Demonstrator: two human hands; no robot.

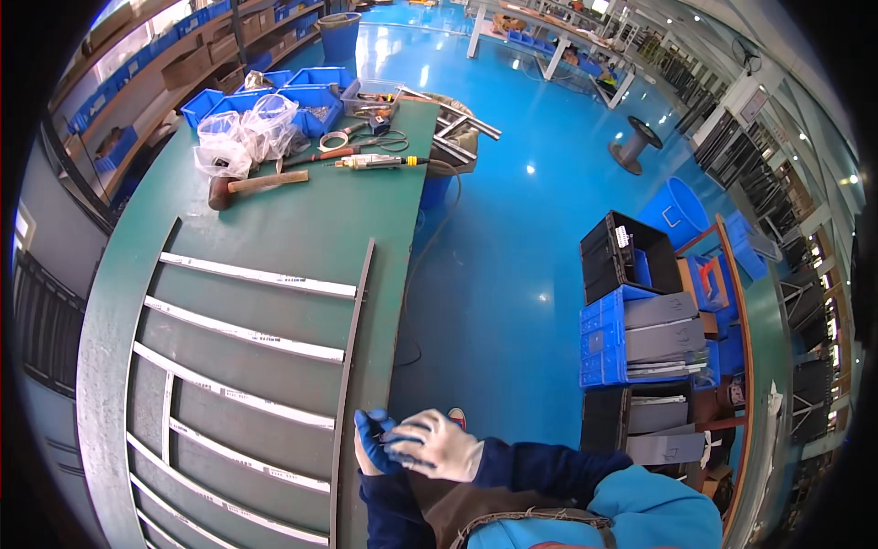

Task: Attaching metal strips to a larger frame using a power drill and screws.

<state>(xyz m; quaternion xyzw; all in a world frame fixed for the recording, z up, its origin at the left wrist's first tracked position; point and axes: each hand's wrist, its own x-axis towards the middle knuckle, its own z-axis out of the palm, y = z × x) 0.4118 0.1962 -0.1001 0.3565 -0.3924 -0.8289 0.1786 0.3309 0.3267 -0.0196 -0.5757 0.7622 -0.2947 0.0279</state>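
My left hand (372, 443), in a glove with a blue palm, is cupped palm up beside the table's near right edge. Over it lies my right hand (435, 446), its white glove back upward and its fingers bent into the left palm. Whatever is between the fingers is too small and covered to make out. Just left of my hands, a ladder-like metal frame (247, 331) lies flat on the green worktable (302, 212). Its crossbars are partly wrapped in white film, and a short upright bar joins two of them.
A mallet (265, 184), a yellow-ringed power screwdriver (375, 162), scissors (391, 141), plastic bags (251, 137) and blue bins (315, 94) lie at the table's far end. A cable hangs off its right edge. At right stand crates (604, 339) of grey panels and a blue bucket (675, 212).
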